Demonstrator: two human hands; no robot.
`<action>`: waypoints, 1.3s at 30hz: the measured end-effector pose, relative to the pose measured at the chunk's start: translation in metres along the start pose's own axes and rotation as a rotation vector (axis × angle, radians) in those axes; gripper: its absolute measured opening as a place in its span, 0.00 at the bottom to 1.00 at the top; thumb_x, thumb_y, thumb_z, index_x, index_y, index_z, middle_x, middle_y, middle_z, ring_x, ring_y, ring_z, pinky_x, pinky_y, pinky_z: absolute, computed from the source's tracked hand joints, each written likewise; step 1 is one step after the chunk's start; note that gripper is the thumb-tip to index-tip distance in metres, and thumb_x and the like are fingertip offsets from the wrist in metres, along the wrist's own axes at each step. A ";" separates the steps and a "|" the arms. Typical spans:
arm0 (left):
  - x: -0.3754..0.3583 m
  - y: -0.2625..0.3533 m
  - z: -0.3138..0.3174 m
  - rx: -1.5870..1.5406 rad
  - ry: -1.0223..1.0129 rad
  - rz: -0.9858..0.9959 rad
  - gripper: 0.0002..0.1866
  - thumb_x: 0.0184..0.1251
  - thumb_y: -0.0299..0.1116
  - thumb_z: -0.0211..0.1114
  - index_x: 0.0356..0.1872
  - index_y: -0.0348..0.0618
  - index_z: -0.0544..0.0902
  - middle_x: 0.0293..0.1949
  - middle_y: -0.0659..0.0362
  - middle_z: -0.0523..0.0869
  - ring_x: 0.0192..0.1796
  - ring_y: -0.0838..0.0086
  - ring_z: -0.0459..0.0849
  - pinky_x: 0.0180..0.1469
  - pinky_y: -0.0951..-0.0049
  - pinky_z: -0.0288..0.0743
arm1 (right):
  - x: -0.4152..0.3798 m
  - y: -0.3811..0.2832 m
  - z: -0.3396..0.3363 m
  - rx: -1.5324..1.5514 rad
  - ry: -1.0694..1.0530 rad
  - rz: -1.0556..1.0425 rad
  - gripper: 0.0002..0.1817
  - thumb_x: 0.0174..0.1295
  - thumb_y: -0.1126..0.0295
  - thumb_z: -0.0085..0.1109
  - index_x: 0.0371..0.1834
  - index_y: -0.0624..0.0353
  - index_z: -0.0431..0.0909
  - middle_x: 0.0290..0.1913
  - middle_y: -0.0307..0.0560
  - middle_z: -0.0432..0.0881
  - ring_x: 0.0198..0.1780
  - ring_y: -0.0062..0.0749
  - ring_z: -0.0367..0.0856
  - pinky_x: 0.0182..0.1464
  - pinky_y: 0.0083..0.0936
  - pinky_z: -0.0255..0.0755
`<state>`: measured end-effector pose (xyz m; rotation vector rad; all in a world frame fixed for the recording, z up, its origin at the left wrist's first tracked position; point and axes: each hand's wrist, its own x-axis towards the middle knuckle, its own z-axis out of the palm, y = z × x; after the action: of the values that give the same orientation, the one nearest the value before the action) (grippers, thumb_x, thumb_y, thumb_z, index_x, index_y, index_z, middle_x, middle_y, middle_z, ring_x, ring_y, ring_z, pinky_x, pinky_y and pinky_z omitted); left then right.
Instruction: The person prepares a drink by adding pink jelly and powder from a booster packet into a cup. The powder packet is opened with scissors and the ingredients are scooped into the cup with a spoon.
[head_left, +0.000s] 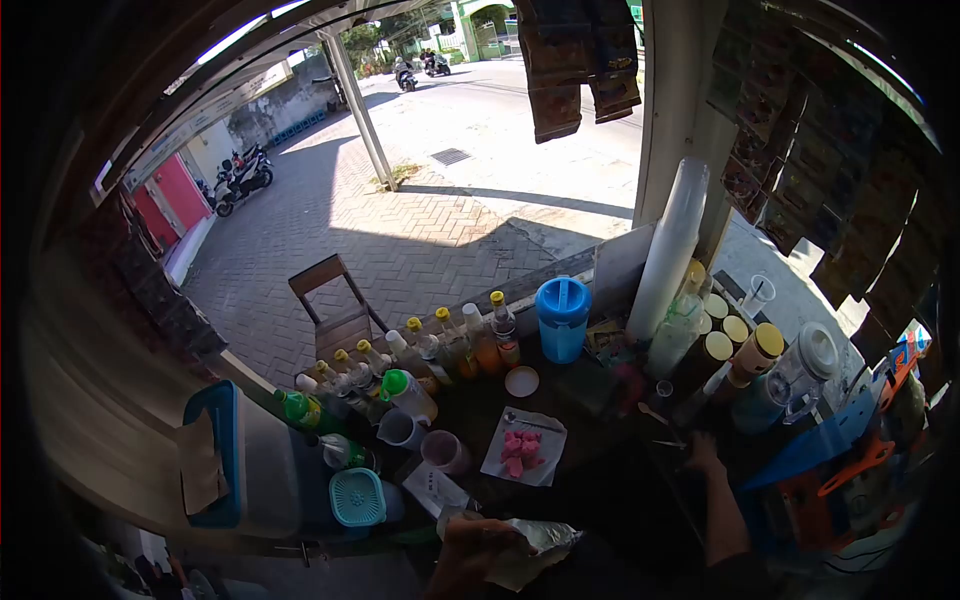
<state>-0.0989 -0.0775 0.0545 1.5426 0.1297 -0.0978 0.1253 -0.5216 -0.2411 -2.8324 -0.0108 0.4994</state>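
My left hand (470,552) is closed around a crumpled, silvery-white foil packet (535,552) at the bottom middle. My right hand (704,455) is low over the dark table on the right, its fingers in shadow. Just left of those fingers lies a thin pale utensil (666,443), and a wooden-looking spoon (655,412) rests above it. I cannot make out whether the fingers touch either one. Between my hands, pink chunks (522,452) sit on a white paper sheet (553,468); a metal spoon (530,421) lies along the sheet's upper edge.
Several yellow-capped bottles (425,345) line the far edge, beside a blue jug (563,320). A clear pitcher (402,428) and a cup (445,452) stand left of the sheet. Stacked cups (675,245), lidded jars (718,346) and a blender (805,368) are on the right.
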 end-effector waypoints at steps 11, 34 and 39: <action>0.020 -0.033 0.009 0.090 0.001 0.121 0.06 0.60 0.25 0.64 0.31 0.34 0.87 0.30 0.54 0.89 0.36 0.73 0.88 0.43 0.74 0.80 | -0.007 -0.059 -0.050 -0.051 -0.022 -0.010 0.36 0.48 0.60 0.72 0.62 0.56 0.69 0.64 0.59 0.70 0.66 0.53 0.67 0.64 0.48 0.66; 0.285 -0.074 0.106 0.583 -0.346 0.570 0.14 0.48 0.19 0.63 0.38 0.39 0.86 0.40 0.57 0.86 0.48 0.62 0.79 0.54 0.65 0.70 | 0.015 -0.210 -0.023 1.111 0.369 -0.537 0.35 0.40 0.74 0.78 0.55 0.60 0.73 0.51 0.49 0.81 0.53 0.35 0.82 0.53 0.30 0.76; 0.288 -0.078 0.104 0.785 -0.346 0.541 0.11 0.50 0.25 0.70 0.37 0.47 0.88 0.42 0.62 0.85 0.50 0.70 0.78 0.58 0.66 0.57 | 0.024 -0.199 0.010 1.101 0.336 -0.563 0.36 0.40 0.73 0.78 0.57 0.60 0.73 0.50 0.50 0.82 0.53 0.38 0.82 0.54 0.31 0.76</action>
<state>0.1772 -0.1785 -0.0618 2.2563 -0.6732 0.0225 0.1525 -0.3255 -0.2065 -1.6804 -0.3406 -0.1083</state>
